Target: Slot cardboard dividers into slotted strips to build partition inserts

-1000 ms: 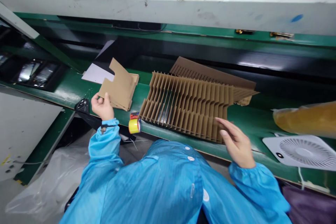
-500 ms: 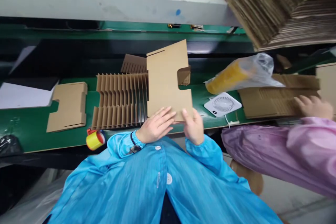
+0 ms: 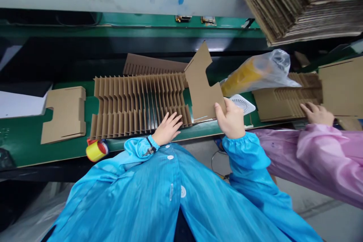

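Note:
My right hand point(image 3: 231, 118) grips a notched cardboard sheet point(image 3: 202, 87) by its lower right corner. The sheet stands tilted at the right end of a long row of upright cardboard dividers point(image 3: 121, 106). With fingers spread, my left hand point(image 3: 167, 128) rests at the near edge of this row, its fingertips against the dividers. Behind the row lies a brown slotted cardboard strip point(image 3: 153, 64), partly covered by the dividers and the sheet.
Left are a stack of notched cardboard sheets point(image 3: 66, 113) and a yellow tape roll point(image 3: 96, 150). Right are a white fan point(image 3: 242, 104), a bagged yellow roll point(image 3: 246, 75), and a co-worker's hand point(image 3: 317, 114) on cardboard dividers point(image 3: 272, 102). Stacked cardboard point(image 3: 312, 3) overhangs the upper right.
My right hand has swung the sheet rightward off the divider row and tilted it, uncovering the row's right part. My left hand has left the sheet and now lies at the dividers.

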A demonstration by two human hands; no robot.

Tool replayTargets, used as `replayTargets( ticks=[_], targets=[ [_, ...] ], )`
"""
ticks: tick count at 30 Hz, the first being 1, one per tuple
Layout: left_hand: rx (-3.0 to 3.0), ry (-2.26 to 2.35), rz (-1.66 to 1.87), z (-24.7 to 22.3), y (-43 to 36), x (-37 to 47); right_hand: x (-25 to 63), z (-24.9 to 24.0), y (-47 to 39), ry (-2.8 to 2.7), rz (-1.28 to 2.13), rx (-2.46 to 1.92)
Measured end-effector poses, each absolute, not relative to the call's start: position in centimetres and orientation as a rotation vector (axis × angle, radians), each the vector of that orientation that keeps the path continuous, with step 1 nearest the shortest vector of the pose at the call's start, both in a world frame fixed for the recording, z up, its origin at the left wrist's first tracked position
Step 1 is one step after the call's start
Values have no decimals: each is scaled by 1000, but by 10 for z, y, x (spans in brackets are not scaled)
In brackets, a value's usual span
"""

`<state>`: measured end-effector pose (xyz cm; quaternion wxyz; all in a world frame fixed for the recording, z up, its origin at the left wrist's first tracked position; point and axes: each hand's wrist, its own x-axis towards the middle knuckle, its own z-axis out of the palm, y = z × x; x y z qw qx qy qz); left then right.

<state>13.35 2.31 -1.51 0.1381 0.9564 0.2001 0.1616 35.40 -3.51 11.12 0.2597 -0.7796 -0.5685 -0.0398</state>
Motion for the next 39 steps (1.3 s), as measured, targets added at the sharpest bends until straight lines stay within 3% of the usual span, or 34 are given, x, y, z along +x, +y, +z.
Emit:
replayTargets(
  ticks=[29, 39],
  targets=[
    [2754, 577, 445, -11, 23, 134, 349, 124, -20, -1773, 70, -2238],
    [2784, 593, 502, -14, 24, 134, 346, 88, -24, -1821, 119, -2245]
  ],
)
